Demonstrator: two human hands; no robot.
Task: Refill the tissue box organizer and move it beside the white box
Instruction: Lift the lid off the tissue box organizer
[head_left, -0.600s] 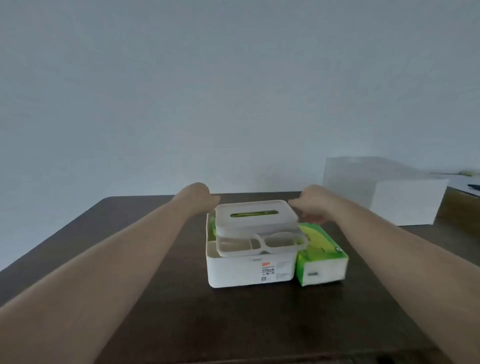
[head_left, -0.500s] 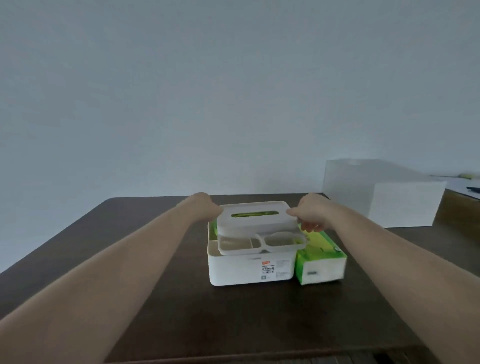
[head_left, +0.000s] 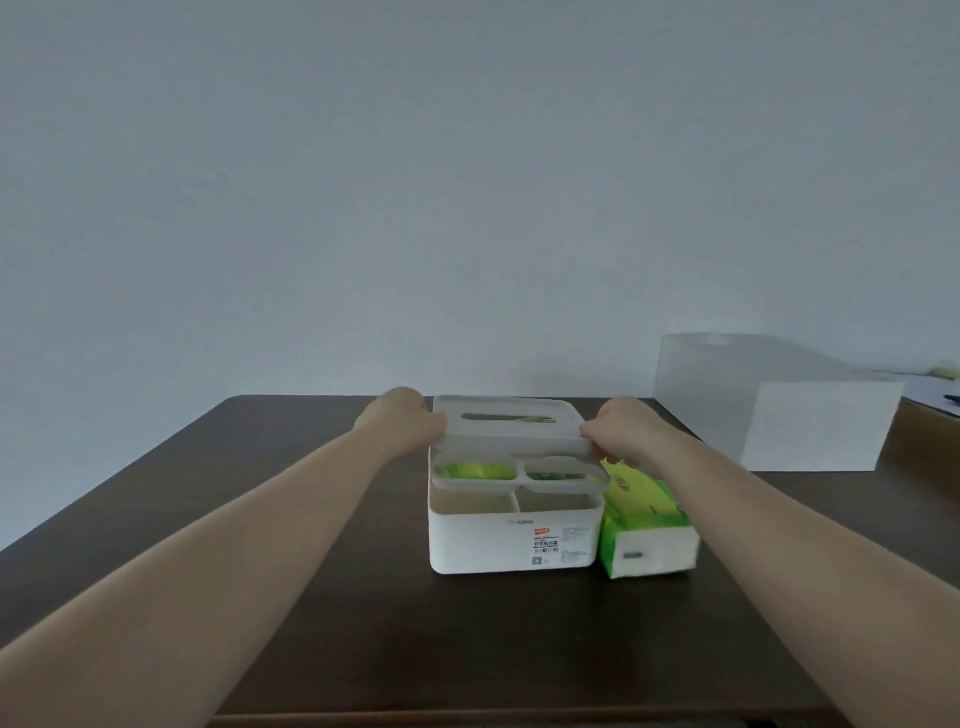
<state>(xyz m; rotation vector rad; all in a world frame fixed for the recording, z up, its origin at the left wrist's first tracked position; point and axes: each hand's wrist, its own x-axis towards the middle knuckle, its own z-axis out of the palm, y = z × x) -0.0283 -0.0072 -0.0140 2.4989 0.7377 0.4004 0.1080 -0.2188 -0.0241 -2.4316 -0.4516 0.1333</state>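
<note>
A white tissue box organizer stands mid-table with a label on its front. Its white lid, with a tissue slot and two front cut-outs, is raised off the base and tilted. My left hand grips the lid's left edge and my right hand grips its right edge. Green shows through the slot and cut-outs. A green and white tissue pack lies against the organizer's right side. The white box sits at the back right of the table.
The dark brown table runs to a plain wall behind. A second surface with papers and a pen lies at the far right, past the white box.
Both hands have lifted the lid up off the organizer's base; a gap now shows the compartments beneath its front edge.
</note>
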